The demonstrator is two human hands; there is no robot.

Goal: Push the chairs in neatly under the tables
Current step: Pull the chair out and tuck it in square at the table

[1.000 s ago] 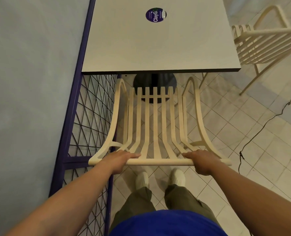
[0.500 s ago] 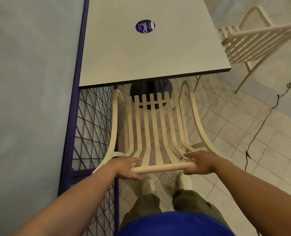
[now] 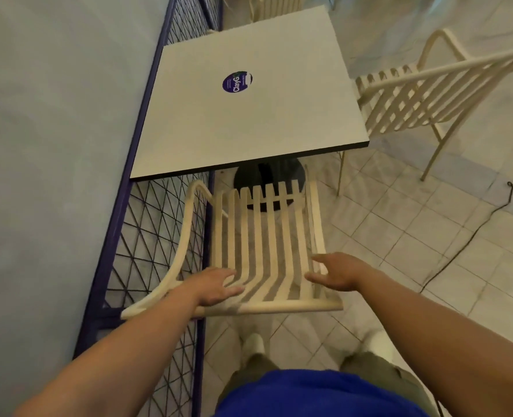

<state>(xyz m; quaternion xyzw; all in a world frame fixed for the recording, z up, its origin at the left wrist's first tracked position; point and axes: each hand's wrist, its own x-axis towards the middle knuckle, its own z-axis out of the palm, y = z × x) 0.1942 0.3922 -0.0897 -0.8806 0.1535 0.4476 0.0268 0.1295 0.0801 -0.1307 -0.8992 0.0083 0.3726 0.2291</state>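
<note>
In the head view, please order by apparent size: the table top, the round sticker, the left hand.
1. Table top
2. Left hand, enlarged by nearness to the camera
3. Sticker

"ClayG" sticker (image 3: 237,81) on table (image 3: 279,121)

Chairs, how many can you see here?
3. One chair is right in front of the person, at the table's near edge. Another stands right of the table. A third is partly visible beyond its far end. More may be out of view.

Matt cream slatted chair (image 3: 267,242), smooth matt tabletop (image 3: 249,115), glazed floor tiles (image 3: 399,236)
</note>
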